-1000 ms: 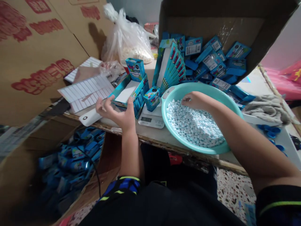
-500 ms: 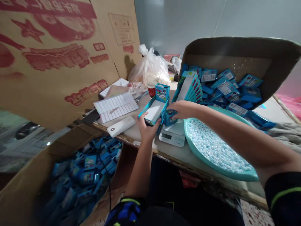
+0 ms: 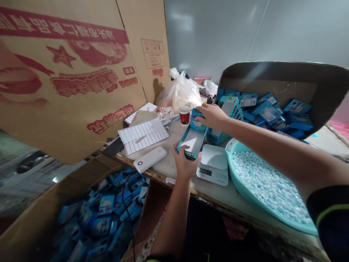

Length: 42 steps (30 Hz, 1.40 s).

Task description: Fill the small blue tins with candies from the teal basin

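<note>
Two bare hands are at work on one open blue tray (image 3: 193, 140), which sits on the table (image 3: 167, 168) just left of a white scale (image 3: 215, 156). The left hand (image 3: 187, 163) has its grip closed around the near end, thumb on one side and fingers on the other, with a finger bent over the rim; the tray's white inner floor shows. At the far end stands an upright blue piece (image 3: 198, 124) lettered "CARAMELO MACIZO". The right hand (image 3: 212, 116) reaches over its upper right corner, fingers half curled and partly covering it; from where I stand I can't tell whether that grip is closed on anything. More blue trays (image 3: 218, 137) lie behind the right wrist. A red paper cup (image 3: 184, 115) stands just left of the upright piece. Beside the scale, under the right forearm, is a turquoise basin (image 3: 237, 182) of pale blue and white candies (image 3: 267, 182).
</note>
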{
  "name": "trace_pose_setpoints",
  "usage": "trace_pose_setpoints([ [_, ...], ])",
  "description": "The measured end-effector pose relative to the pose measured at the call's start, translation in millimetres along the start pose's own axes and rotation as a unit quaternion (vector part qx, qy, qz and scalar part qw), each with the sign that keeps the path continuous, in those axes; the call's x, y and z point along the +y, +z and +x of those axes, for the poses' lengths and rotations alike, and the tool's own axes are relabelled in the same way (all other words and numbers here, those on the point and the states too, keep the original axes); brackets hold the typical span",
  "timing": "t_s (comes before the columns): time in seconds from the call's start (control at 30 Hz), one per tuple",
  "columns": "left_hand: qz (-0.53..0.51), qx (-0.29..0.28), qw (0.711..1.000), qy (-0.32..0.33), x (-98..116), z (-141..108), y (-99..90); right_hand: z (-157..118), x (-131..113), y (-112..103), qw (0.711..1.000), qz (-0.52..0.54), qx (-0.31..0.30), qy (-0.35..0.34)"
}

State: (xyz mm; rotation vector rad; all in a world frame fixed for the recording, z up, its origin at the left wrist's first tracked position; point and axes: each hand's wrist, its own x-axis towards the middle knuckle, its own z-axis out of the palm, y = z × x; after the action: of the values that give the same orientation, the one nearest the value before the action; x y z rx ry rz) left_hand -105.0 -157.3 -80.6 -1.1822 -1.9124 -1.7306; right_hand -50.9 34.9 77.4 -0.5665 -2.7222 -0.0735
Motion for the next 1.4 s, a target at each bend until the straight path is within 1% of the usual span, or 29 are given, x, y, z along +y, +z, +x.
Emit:
trace_pose_setpoints([
  [0.03,0.005,0.001,1.0,-0.005,1,0,-0.4,-2,-3,9,0.999,-0.033,0.003,-0.032],
  [0.1,0.011,0.005,1.0,-0.012,2,1,-1.1,-8,-7,23,0.994,-0.074,0.031,-0.068],
  [0.2,0.012,0.008,1.0,-0.017,2,2,-1.4,-13,-11,35,0.991,-0.081,0.071,-0.077],
  [0.27,0.014,0.001,1.0,-0.025,1,2,-1.3,-15,-11,34,0.993,-0.06,0.079,-0.066],
  [0.37,0.022,-0.005,0.999,-0.031,-2,3,-1.4,-21,-3,22,0.994,-0.021,0.097,-0.047],
  [0.43,0.024,-0.005,0.999,-0.023,-4,4,-1.6,-33,13,11,0.993,-0.031,0.098,-0.05],
  [0.5,0.022,-0.002,1.0,-0.011,-5,5,-1.4,-53,39,1,0.994,-0.068,0.078,-0.026],
  [0.53,0.02,0.0,1.0,-0.004,-5,6,-1.0,-65,54,-2,0.994,-0.085,0.065,0.005],
  [0.6,0.02,0.012,1.0,0.013,-4,7,0.2,-87,88,-5,0.989,-0.096,0.045,0.102],
  [0.67,0.025,0.026,0.999,0.027,-3,8,1.6,-103,117,-5,0.977,-0.072,0.039,0.199],
  [0.7,0.027,0.031,0.999,0.029,-2,8,2.2,-106,128,-5,0.971,-0.056,0.045,0.229],
  [0.73,0.028,0.033,0.999,0.027,-1,9,2.7,-106,136,-5,0.967,-0.042,0.056,0.246],
  [0.8,0.029,0.03,0.999,0.021,-1,9,3.2,-93,145,-8,0.965,-0.026,0.09,0.243],
  [0.87,0.035,0.024,0.999,0.018,-1,9,3.2,-68,145,-13,0.968,-0.019,0.123,0.219],
  [0.9,0.038,0.022,0.999,0.016,-2,9,3.2,-53,144,-17,0.969,-0.017,0.133,0.208],
  [0.93,0.041,0.023,0.999,0.012,-2,9,3.1,-37,142,-21,0.97,-0.017,0.131,0.205],
  [0.97,0.044,0.025,0.999,0.007,-2,9,2.9,-23,141,-24,0.97,-0.02,0.107,0.216],
  [1.03,0.049,0.029,0.998,-0.003,-2,9,2.5,1,138,-30,0.968,-0.026,0.014,0.249],
  [1.07,0.052,0.03,0.998,-0.005,-2,9,2.2,9,137,-32,0.966,-0.028,-0.026,0.257],
  [1.1,0.054,0.029,0.998,-0.004,-2,9,1.9,13,135,-33,0.965,-0.029,-0.053,0.257],
  [1.13,0.055,0.027,0.998,-0.003,-2,9,1.7,14,133,-34,0.966,-0.031,-0.063,0.249],
  [1.2,0.054,0.025,0.998,0.005,-3,9,1.5,9,131,-35,0.973,-0.041,-0.047,0.224],
  [1.3,0.058,0.031,0.998,0.013,-6,10,2.2,-11,133,-38,0.98,-0.046,-0.003,0.194],
  [1.4,0.074,0.035,0.996,0.019,-9,11,3.0,-34,142,-45,0.978,-0.023,0.056,0.197],
])
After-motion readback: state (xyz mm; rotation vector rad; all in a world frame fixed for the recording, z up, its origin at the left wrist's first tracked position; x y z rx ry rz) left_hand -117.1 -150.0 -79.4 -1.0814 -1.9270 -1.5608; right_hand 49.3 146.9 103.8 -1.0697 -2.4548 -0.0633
